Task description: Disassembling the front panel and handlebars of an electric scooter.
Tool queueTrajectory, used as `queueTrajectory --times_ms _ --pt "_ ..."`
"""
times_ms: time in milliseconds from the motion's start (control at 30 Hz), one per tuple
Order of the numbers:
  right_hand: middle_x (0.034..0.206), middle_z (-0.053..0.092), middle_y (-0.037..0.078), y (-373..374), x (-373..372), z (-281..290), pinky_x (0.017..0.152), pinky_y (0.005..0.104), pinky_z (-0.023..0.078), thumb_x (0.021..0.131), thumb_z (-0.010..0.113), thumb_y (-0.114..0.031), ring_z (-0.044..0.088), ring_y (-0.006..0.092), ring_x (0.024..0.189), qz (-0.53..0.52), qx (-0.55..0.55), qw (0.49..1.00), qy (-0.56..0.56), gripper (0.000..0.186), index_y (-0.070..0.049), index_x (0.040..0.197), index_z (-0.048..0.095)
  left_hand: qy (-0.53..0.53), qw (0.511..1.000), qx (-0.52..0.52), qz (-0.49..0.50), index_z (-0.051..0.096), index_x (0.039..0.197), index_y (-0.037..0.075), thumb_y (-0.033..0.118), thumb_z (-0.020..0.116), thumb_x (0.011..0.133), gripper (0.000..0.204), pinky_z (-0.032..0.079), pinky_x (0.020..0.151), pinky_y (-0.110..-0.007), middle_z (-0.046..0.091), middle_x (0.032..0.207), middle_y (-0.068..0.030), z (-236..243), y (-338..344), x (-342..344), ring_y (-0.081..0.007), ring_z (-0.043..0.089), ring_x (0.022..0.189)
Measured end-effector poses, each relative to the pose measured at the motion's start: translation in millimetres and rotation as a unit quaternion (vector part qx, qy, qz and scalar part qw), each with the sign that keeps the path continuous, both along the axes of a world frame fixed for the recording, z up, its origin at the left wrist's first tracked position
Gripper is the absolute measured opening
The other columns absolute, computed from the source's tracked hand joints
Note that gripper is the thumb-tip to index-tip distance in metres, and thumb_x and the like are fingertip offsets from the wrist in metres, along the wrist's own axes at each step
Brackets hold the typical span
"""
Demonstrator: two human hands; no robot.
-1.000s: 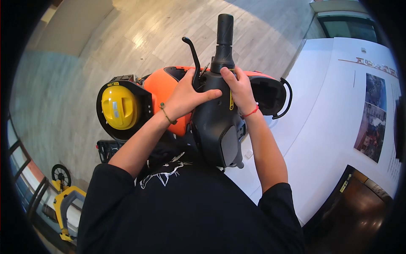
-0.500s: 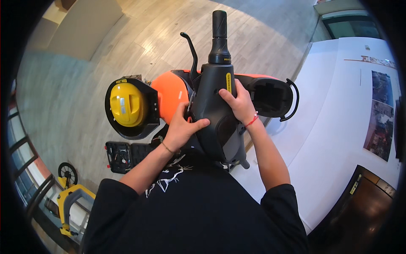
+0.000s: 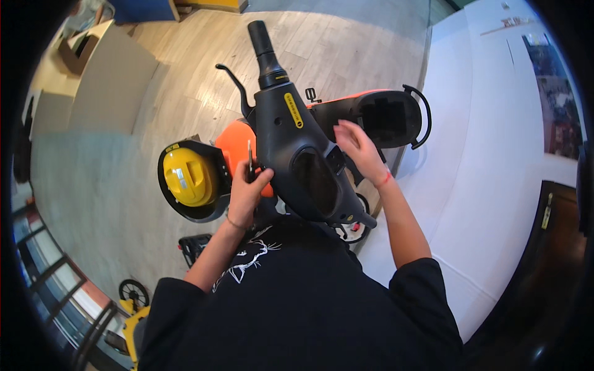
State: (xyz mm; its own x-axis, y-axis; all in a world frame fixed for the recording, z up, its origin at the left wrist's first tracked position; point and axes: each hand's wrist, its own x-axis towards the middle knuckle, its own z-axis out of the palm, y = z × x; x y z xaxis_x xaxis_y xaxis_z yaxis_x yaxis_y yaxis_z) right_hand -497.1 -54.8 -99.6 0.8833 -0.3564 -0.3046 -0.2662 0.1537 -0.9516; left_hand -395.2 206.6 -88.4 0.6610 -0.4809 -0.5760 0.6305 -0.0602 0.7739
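Note:
The black handlebar cover (image 3: 278, 142) of an orange electric scooter lies in front of me, slanting from the grip (image 3: 260, 38) at the far end to the dark display panel (image 3: 314, 179) nearer my body. On its left side, my left hand (image 3: 246, 196) is closed around a slim hand tool (image 3: 250, 154) whose narrow metal tip points up; its exact kind is unclear. The thumb lies against the cover's edge. At the cover's right side my right hand (image 3: 357, 147) is raised with loosely bent fingers and nothing visible in it. A black brake lever (image 3: 237, 86) sticks out at the far left.
A yellow hard hat (image 3: 187, 176) sits in a black open compartment beside the orange body panel (image 3: 234, 143). To the right is the scooter's black seat section (image 3: 388, 119), close to a white wall (image 3: 461, 154). A dark tool case (image 3: 193, 247) lies on the floor at lower left.
The handlebar has swung, its far grip moving left and its near end right. My right hand has come off the top of the cover; my left hand has shifted left with the tool.

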Motion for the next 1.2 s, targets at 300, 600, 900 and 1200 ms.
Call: queueTrajectory --times_ms 300,600,900,1200 --pt "0.088 0.061 0.027 48 -100 -44 0.075 0.041 0.047 0.086 0.045 -0.059 0.059 0.0416 0.087 0.035 -0.279 0.945 0.169 0.064 0.001 0.106 0.058 0.01 0.996 -0.009 -0.088 0.046 0.109 0.003 0.005 0.069 0.08 0.038 0.044 0.076 -0.023 0.057 0.099 -0.0038 -14 18 -21 -0.0104 0.054 0.089" --pt "0.088 0.063 0.024 44 -95 -39 0.077 0.044 0.046 0.083 0.044 -0.065 0.059 0.0405 0.087 0.028 -0.24 0.953 0.182 0.065 -0.004 0.097 0.063 -0.022 0.994 0.014 -0.108 0.046 0.11 0.01 0.011 0.063 0.085 0.03 0.028 0.041 -0.017 0.05 0.085 0.0014 -21 17 -17 -0.0022 0.039 0.053" --pt "0.088 0.066 0.02 50 -109 -48 0.079 0.0402 0.047 0.082 0.029 -0.073 0.063 0.0343 0.087 -0.026 -0.253 0.938 0.234 0.08 -0.005 0.079 0.071 -0.07 0.99 -0.007 -0.125 0.046 0.104 0.01 0.024 0.057 0.092 0.02 0.027 0.038 -0.015 0.057 0.085 -0.0006 -29 10 -16 -0.0021 0.047 0.055" --pt "0.081 0.064 0.015 103 -145 -46 0.07 0.0393 0.049 0.085 0.057 -0.037 0.062 0.0321 0.082 -0.377 -0.358 0.854 0.007 0.032 -0.005 0.083 0.062 -0.1 0.981 -0.031 -0.166 0.048 0.125 0.014 0.042 0.046 0.095 0.041 0.024 0.037 -0.016 0.059 0.117 -0.0043 -45 22 -7 -0.0122 0.061 0.097"
